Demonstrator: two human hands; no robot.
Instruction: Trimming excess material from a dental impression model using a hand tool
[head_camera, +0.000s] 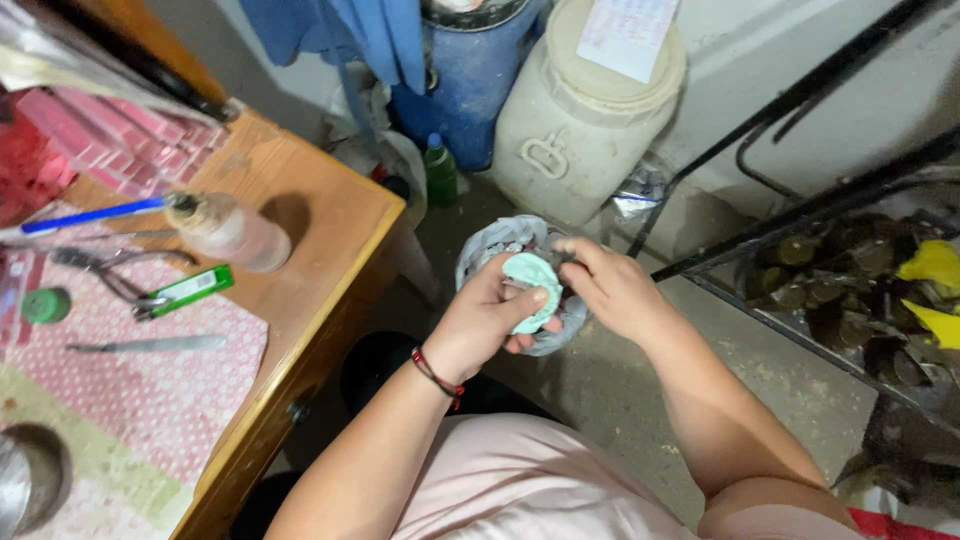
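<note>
Off the right edge of the wooden worktop with its pink dotted cloth (300, 215), above bare concrete floor (620, 390): crumpled grey plastic bag (500, 243) cradled in the left hand (480, 325), a pale green soft lump (530, 285) clamped under that thumb, long axis roughly upright. Right hand (615, 290) just right of the lump, fingers curled onto the bag's rim. Beyond the bag, white plastic drum (575, 120), blue barrel (465, 75), small green bottle (439, 170). Nothing between hands and lump.

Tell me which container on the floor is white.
The squat wide drum with a moulded side handle; the barrel beside it is blue, and the small bottle is green.
</note>
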